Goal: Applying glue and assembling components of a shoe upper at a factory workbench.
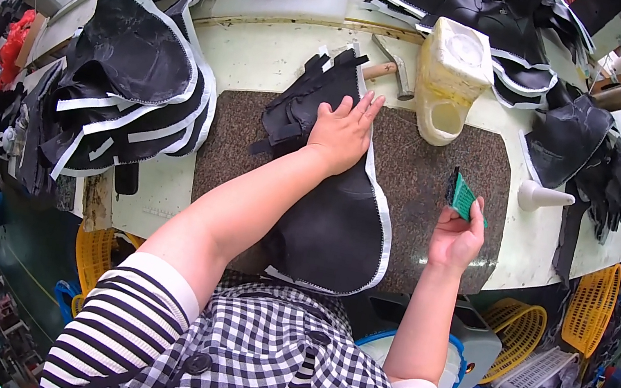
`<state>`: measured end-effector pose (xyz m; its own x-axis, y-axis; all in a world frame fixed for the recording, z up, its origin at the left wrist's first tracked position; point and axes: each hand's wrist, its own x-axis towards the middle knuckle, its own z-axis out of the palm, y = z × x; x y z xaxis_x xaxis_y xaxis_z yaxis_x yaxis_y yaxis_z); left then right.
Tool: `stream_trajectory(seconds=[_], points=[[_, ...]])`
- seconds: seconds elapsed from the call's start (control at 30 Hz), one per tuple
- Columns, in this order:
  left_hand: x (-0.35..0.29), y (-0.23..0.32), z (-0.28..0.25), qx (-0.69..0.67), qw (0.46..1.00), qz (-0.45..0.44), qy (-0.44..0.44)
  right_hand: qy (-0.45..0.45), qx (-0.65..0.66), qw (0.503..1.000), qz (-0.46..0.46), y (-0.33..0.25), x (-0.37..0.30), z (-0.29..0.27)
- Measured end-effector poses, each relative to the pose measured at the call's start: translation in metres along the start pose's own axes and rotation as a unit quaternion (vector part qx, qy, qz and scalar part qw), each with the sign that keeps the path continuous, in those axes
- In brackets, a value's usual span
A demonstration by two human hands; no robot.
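Note:
My left hand (342,135) lies flat with fingers stretched on a black sewn piece (334,227) with white zigzag-stitched edging. Straps and folded flaps at the piece's far end are beside those fingers. In my right hand (458,241) a small green textured pad (463,198) with a dark edge is pinched between thumb and fingers. It is held up to the right of the black piece, apart from it. Underneath the piece is a brown speckled mat (433,157). Beyond the left fingertips lies a hammer (393,67) with a wooden handle.
A yellowed, glue-stained plastic jug (454,78) stands at the mat's far edge. Right of the mat is a white cone-tipped bottle (544,197). Stacked black pieces (136,51) rise at the left; more black pieces (468,6) lie at the back. Yellow baskets (591,306) are below the table.

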<state>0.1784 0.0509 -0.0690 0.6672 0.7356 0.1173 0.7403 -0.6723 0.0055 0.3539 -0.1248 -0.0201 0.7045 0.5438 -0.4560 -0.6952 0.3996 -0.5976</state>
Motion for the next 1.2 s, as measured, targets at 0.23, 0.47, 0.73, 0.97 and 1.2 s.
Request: stream_trajectory(seconds=[0.23, 0.47, 0.73, 0.97, 1.2], points=[[0.024, 0.030, -0.019, 0.031, 0.982, -0.059, -0.179, -0.006, -0.013, 1.000, -0.010, -0.003, -0.005, -0.012], [-0.047, 0.054, 0.004, -0.009, 0.997, -0.023, -0.069, -0.038, -0.053, 0.997, -0.037, -0.001, -0.009, 0.009], [-0.070, 0.043, -0.020, -0.154, 0.979, -0.066, -0.120, -0.032, 0.002, 0.999, 0.008, 0.025, -0.010, -0.008], [-0.074, 0.050, -0.033, -0.144, 0.976, -0.037, -0.162, -0.020, -0.133, 0.989, -0.061, 0.029, -0.008, 0.007], [-0.058, 0.026, -0.055, -0.224, 0.962, -0.001, -0.159, -0.181, -0.460, 0.803, -0.333, 0.042, 0.060, 0.049]])
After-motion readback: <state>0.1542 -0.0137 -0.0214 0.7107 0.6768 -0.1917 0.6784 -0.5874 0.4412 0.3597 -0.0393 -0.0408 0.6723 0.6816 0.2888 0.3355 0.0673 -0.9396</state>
